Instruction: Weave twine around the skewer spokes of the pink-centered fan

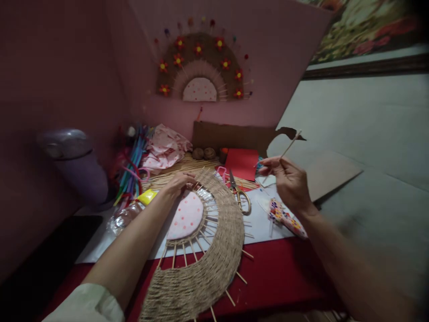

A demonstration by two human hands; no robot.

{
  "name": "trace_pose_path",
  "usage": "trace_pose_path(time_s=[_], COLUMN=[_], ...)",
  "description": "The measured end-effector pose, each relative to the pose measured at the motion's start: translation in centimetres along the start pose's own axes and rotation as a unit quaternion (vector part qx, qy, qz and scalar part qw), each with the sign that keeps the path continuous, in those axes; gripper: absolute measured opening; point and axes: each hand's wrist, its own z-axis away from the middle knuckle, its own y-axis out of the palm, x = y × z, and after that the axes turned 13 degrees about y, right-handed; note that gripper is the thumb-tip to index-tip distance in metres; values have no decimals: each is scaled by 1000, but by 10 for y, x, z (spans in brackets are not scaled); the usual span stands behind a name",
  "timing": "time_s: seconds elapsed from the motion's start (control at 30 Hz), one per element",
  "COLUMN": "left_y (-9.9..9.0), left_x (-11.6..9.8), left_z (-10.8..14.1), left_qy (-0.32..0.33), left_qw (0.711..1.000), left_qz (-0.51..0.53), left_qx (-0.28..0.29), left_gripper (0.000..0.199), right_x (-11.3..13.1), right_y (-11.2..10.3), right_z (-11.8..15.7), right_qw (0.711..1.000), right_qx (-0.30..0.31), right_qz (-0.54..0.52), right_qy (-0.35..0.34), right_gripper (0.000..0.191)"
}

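Observation:
A half-ring of woven twine [231, 223] on thin sticks curves around a white half-disc with pink dots [187, 214], lying across the table. My left hand [182, 182] rests at the upper end of the half-disc, fingers together near the sticks; whether they grip anything is hidden. Raised at the right, my right hand [288, 179] is closed on a thin stick [291, 144] with a pale tip pointing up. Gold-handled scissors [240, 197] lie just right of the woven ring.
Behind are pink-dotted cloth [166, 147], red paper [241, 163], twine balls [204, 154] and colourful pipe cleaners [134, 156]. A purple bottle [80, 170] stands left. A floral pouch [284, 218] lies right. A flower-decorated half-ring [198, 49] is on the pink board behind.

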Motion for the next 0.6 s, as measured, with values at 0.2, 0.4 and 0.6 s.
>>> trace_pose_path(time_s=[0.2, 0.4, 0.6], left_y=[2, 3, -1], left_x=[-8, -10, 1], left_z=[-1, -3, -12], left_qy=[-18, -30, -15], left_qw=[999, 998, 998], left_qz=[32, 47, 63], left_qx=[9, -12, -6], left_gripper=[30, 36, 39], right_x=[-76, -113, -121], right_y=[-78, -98, -86], right_z=[26, 64, 63], right_qw=[990, 946, 929], right_qx=[7, 84, 170], right_qz=[117, 262, 287], right_qy=[80, 171, 161], right_gripper=[27, 27, 48])
